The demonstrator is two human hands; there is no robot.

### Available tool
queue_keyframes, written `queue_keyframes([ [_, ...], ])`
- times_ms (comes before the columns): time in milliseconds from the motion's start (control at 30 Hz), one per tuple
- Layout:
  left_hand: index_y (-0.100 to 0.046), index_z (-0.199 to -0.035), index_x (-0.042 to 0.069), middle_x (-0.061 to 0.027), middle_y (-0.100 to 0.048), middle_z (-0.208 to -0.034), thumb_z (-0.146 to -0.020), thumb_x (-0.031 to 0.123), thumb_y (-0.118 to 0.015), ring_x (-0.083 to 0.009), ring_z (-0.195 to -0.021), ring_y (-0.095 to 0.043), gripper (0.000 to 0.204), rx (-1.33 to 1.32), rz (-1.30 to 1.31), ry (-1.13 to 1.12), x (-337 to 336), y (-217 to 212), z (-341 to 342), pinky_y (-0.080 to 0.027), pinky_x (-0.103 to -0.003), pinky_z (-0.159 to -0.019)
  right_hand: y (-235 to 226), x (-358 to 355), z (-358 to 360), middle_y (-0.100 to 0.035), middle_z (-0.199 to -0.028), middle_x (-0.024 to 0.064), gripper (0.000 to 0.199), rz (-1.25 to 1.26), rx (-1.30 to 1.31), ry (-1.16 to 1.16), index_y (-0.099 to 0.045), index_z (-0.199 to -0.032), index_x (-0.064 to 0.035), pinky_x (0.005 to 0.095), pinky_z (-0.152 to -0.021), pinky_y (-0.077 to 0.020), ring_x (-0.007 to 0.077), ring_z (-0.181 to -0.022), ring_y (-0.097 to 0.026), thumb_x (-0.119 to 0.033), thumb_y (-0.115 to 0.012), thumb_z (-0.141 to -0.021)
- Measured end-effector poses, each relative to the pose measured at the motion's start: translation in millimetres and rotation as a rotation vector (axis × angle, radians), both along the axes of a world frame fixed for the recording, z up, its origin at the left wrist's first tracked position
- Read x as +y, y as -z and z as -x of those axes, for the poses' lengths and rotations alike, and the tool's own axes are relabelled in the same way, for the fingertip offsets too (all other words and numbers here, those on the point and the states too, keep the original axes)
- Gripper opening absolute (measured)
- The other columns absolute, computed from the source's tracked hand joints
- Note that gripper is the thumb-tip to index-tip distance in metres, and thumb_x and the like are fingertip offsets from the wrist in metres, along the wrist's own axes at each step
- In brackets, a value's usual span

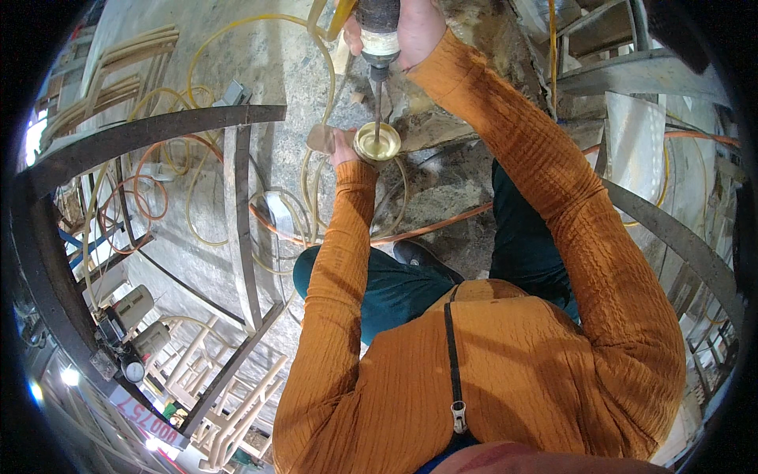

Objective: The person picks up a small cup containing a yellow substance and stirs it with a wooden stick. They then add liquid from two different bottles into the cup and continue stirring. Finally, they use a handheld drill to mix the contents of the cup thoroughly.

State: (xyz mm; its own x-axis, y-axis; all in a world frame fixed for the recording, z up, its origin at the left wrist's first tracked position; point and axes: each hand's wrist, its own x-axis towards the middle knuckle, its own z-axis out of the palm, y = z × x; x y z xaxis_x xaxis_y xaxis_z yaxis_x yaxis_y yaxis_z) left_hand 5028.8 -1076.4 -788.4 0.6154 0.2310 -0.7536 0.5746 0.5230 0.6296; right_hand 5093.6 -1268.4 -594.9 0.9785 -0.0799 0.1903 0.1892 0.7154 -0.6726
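At the top of the head view my right hand [418, 33] is wrapped round a dark, drill-like power tool [379, 22] with a pale band. Its thin metal shaft [378, 99] points down into a small round cup [365, 152] holding pale yellow-green liquid [379, 145]. My left hand [343, 148] is closed at the cup's left side and steadies it; its fingertips are partly hidden. Against that hand, on the left, sits a flat brown piece [320, 139], whose kind I cannot make out. A yellowish hose [320, 33] runs close beside the tool.
Yellow and orange hoses [442, 225] loop over the stained concrete floor [276, 71]. A dark metal frame [237, 197] stands at left, with a pressure gauge [135, 371] below. Pale wooden chair frames [237, 411] are at lower left. Curved metal bars [671, 229] lie at right.
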Motion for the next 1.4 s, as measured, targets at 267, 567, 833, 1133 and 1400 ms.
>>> queue_keyframes([
  [267, -0.059, -0.093, -0.002, -0.0152, -0.060, -0.091, -0.088, 0.039, -0.048, -0.0279, -0.074, -0.060, 0.043, -0.005, -0.010, -0.024, 0.2, 9.7, -2.5, -0.052, -0.041, -0.063, -0.1, -2.0, 2.3, -0.053, -0.053, 0.0040, 0.051, 0.023, 0.021, 0.023, -0.057, -0.081, -0.0061, 0.0244, -0.037, -0.0388, 0.0122, -0.040, -0.048, -0.053, -0.037, -0.089],
  [567, -0.056, -0.101, -0.001, -0.0170, -0.058, -0.098, -0.089, 0.040, -0.045, -0.0303, -0.080, -0.060, 0.045, -0.013, 0.074, 0.005, 0.7, 8.2, 1.2, -0.052, -0.043, -0.065, -1.8, -1.4, 4.2, -0.054, -0.054, 0.0047, 0.052, 0.031, 0.056, 0.019, -0.058, -0.082, -0.0059, 0.0246, -0.037, -0.0394, 0.0125, -0.040, -0.049, -0.053, -0.038, -0.089],
  [833, -0.057, -0.097, -0.002, -0.0164, -0.060, -0.093, -0.088, 0.040, -0.047, -0.0295, -0.078, -0.060, 0.044, -0.012, 0.000, -0.003, -2.8, -1.2, 1.1, -0.052, -0.042, -0.064, -4.4, -2.7, 2.5, -0.054, -0.055, 0.0047, 0.053, 0.060, 0.034, 0.025, -0.058, -0.083, -0.0061, 0.0243, -0.037, -0.0390, 0.0124, -0.040, -0.049, -0.055, -0.037, -0.088],
  [1133, -0.058, -0.092, -0.002, -0.0161, -0.061, -0.090, -0.088, 0.039, -0.043, -0.0298, -0.076, -0.061, 0.044, 0.003, -0.060, 0.082, -5.8, -8.2, -1.2, -0.052, -0.044, -0.063, -2.5, -3.2, 1.3, -0.054, -0.056, 0.0047, 0.052, 0.055, -0.018, 0.022, -0.057, -0.084, -0.0057, 0.0239, -0.037, -0.0389, 0.0117, -0.040, -0.049, -0.052, -0.036, -0.090],
  [1400, -0.055, -0.096, -0.001, -0.0164, -0.060, -0.093, -0.089, 0.036, -0.043, -0.0313, -0.078, -0.060, 0.039, 0.028, 0.021, 0.030, -12.9, -10.2, -2.6, -0.052, -0.047, -0.063, -2.6, -7.9, 0.8, -0.054, -0.055, 0.0049, 0.051, 0.084, -0.062, 0.059, -0.057, -0.083, -0.0048, 0.0233, -0.036, -0.0379, 0.0112, -0.038, -0.048, -0.051, -0.035, -0.091],
])
